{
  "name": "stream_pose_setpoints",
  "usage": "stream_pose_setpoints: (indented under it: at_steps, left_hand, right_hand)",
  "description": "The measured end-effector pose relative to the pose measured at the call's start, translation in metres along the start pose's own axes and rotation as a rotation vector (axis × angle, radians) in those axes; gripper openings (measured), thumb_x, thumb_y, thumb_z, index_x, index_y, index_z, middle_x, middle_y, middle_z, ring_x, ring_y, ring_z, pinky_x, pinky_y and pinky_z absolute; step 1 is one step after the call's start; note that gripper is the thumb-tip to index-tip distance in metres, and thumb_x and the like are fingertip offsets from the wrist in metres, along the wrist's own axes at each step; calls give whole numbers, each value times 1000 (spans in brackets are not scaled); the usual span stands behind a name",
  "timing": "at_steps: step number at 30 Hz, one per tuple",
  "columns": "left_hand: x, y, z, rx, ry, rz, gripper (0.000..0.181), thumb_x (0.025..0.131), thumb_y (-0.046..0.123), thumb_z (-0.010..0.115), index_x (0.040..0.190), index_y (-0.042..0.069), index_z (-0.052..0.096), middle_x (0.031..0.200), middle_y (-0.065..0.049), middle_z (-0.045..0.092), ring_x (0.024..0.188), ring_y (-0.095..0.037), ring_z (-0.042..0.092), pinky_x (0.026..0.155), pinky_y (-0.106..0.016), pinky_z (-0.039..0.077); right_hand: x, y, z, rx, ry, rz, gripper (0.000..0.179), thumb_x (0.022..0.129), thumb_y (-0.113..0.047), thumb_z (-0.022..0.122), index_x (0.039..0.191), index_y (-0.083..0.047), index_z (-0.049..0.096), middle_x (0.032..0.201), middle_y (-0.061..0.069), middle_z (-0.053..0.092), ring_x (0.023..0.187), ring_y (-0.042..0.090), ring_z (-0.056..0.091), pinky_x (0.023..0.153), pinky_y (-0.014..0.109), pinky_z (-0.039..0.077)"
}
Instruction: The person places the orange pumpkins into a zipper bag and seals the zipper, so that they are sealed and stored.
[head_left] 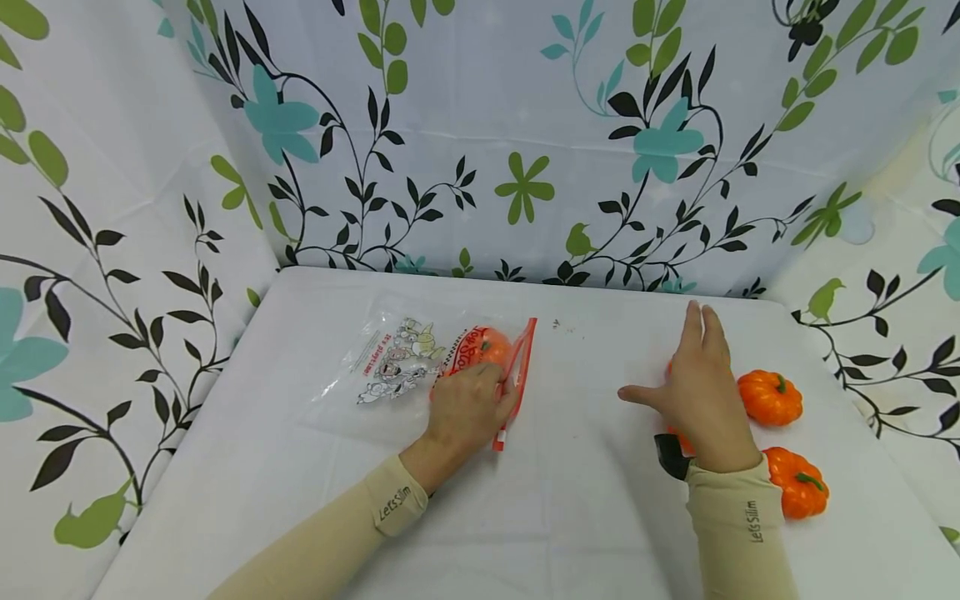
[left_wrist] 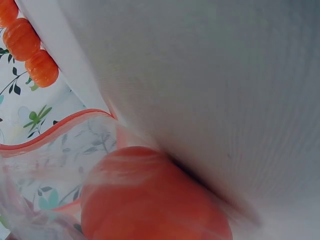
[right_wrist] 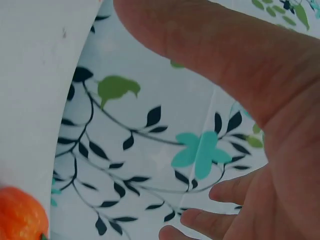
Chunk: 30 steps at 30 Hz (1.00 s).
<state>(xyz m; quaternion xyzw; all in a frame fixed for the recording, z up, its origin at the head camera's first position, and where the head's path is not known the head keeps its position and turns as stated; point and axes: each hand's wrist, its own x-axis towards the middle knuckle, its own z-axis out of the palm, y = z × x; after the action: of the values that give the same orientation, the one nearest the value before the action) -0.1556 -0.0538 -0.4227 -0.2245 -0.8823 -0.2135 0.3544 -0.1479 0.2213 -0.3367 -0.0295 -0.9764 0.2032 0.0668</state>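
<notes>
A clear plastic zip bag (head_left: 397, 367) with a red zip edge and printed cartoon figures lies on the table. Inside it, near the mouth, is a small orange pumpkin (head_left: 495, 346), large and close in the left wrist view (left_wrist: 155, 195). My left hand (head_left: 468, 421) grips the bag at its mouth, fingers curled over the near side. Palm down, my right hand (head_left: 701, 396) hovers with thumb spread and fingers straight. It partly hides more orange things beneath it. Two pumpkins, one farther back (head_left: 771, 398) and one nearer (head_left: 797, 483), lie just right of that hand.
A white cloth covers the table (head_left: 585, 525). Beyond its back and side edges hangs a curtain (head_left: 465, 100) printed with leaves and flowers. Close to the right wrist shows a black object (head_left: 672, 457), partly covered by the hand.
</notes>
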Motion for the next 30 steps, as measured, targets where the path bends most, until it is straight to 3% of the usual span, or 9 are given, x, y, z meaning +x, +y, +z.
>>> stream_pose_setpoints:
  at_steps: [4, 10, 17, 22, 30]
  left_hand:
    - [0, 0, -1, -9, -7, -1, 18, 79, 10, 78, 70, 11, 63, 59, 1, 58, 46, -12, 51, 40, -27, 41]
    - [1, 0, -2, -1, -7, 2, 18, 79, 10, 80, 71, 10, 64, 60, 0, 59, 45, -13, 51, 40, -26, 41]
    - [1, 1, -2, -6, -16, -1, 19, 80, 11, 78, 70, 11, 62, 58, 1, 57, 45, -12, 48, 39, -25, 38]
    - [1, 1, -2, -2, -2, -2, 20, 78, 10, 79, 69, 11, 62, 57, 2, 56, 44, -12, 49, 39, -26, 38]
    - [1, 2, -3, -1, 0, -2, 20, 78, 10, 78, 68, 11, 61, 58, 1, 56, 44, -13, 50, 39, -27, 40]
  right_hand:
    - [-2, 20, -4, 18, -22, 43, 146, 65, -43, 94, 158, 2, -8, 162, 32, -5, 146, 55, 10, 103, 72, 29]
    - [-4, 45, -3, 20, -119, 106, 149, 64, -49, 93, 156, 6, -12, 158, 39, -4, 143, 58, 8, 101, 74, 29]
    - [-6, 58, -5, -47, -294, 199, 140, 69, -50, 88, 152, 16, -3, 147, 49, 12, 129, 64, 25, 100, 75, 31]
    - [-6, 63, -5, -78, -406, 268, 132, 71, -49, 86, 150, 18, 4, 139, 50, 17, 114, 61, 38, 92, 72, 41]
    - [-4, 75, 1, -141, -489, 264, 115, 72, -38, 89, 136, 27, 20, 123, 50, 30, 91, 51, 52, 81, 61, 52]
